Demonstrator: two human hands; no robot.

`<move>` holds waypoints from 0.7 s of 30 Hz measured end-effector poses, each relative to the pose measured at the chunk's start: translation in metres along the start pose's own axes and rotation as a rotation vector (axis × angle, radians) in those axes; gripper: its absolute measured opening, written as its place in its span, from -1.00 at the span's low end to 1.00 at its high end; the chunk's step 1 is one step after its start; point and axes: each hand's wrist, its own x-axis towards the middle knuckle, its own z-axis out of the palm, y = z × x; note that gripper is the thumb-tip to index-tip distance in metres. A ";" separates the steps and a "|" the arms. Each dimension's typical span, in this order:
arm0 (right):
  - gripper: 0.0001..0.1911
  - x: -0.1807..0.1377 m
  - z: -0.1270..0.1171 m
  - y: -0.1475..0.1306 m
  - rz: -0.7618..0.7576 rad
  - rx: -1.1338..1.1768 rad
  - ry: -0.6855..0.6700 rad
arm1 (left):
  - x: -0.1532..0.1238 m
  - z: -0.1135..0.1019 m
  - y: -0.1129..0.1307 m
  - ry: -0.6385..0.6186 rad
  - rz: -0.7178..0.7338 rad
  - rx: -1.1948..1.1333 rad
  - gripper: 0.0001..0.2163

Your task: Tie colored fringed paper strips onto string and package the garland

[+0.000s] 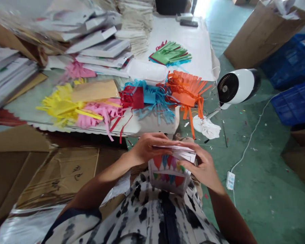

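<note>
Held close in front of my body is a white packet [169, 184] printed with coloured bunting flags. My left hand [152, 149] grips its upper edge from the left, fingers laid across the top. On the other side my right hand [203, 166] pinches the folded white top, its thumb over the printed face. Beyond, along the table edge, lie fringed paper bundles: yellow [61, 105], pink [99, 113], red [134, 96], blue [155, 95] and orange [185, 89]. A green fringed bundle [170, 54] lies farther back. Whatever the packet contains is hidden.
A white plastic tray [147, 71] and a brown paper piece [95, 90] lie among the bundles. Stacked flat white packages [101, 51] fill the table's left. On the right are a fan [239, 86], a carton [259, 34], blue crates [295, 105] and a corded power strip [230, 180]. Cardboard [63, 173] lies at lower left.
</note>
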 end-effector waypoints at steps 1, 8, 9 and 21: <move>-0.51 0.001 0.002 0.002 0.006 0.019 -0.011 | -0.001 -0.004 -0.004 -0.031 0.007 -0.013 -0.66; -0.55 -0.005 0.008 0.024 0.243 0.256 0.005 | -0.005 -0.009 -0.035 -0.068 -0.084 -0.103 -0.65; -0.54 -0.006 0.007 0.027 0.262 0.272 -0.007 | -0.004 -0.009 -0.037 -0.069 -0.105 -0.117 -0.67; -0.40 -0.007 0.001 0.031 0.199 0.215 -0.076 | 0.004 -0.009 -0.025 -0.128 -0.453 -0.382 -0.66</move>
